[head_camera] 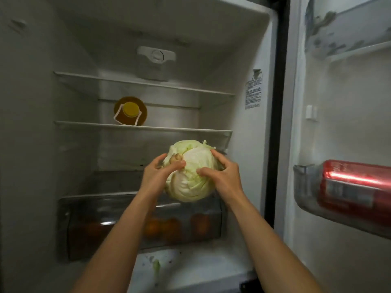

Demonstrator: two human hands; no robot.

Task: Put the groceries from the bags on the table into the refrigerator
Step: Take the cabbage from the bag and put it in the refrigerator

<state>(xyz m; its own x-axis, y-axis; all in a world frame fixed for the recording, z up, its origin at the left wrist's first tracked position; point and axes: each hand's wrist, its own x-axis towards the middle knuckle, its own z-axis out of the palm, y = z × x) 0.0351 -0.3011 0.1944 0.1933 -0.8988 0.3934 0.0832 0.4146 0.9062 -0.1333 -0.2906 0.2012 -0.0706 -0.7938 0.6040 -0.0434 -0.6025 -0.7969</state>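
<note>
A pale green cabbage (191,176) is held in front of the open refrigerator, level with the space under the lower glass shelf (143,127). My left hand (157,173) grips its left side, thumb by the stem. My right hand (222,175) grips its right side with fingers curled around it. The cabbage hangs just above the cover of the crisper drawer (84,225).
A yellow-capped bottle of amber liquid (130,112) lies on the lower shelf. Orange fruits (167,228) sit inside the crisper drawer. The open door at right has a bin (304,187) with a red package (355,185). A cabbage scrap (156,268) lies on the fridge floor.
</note>
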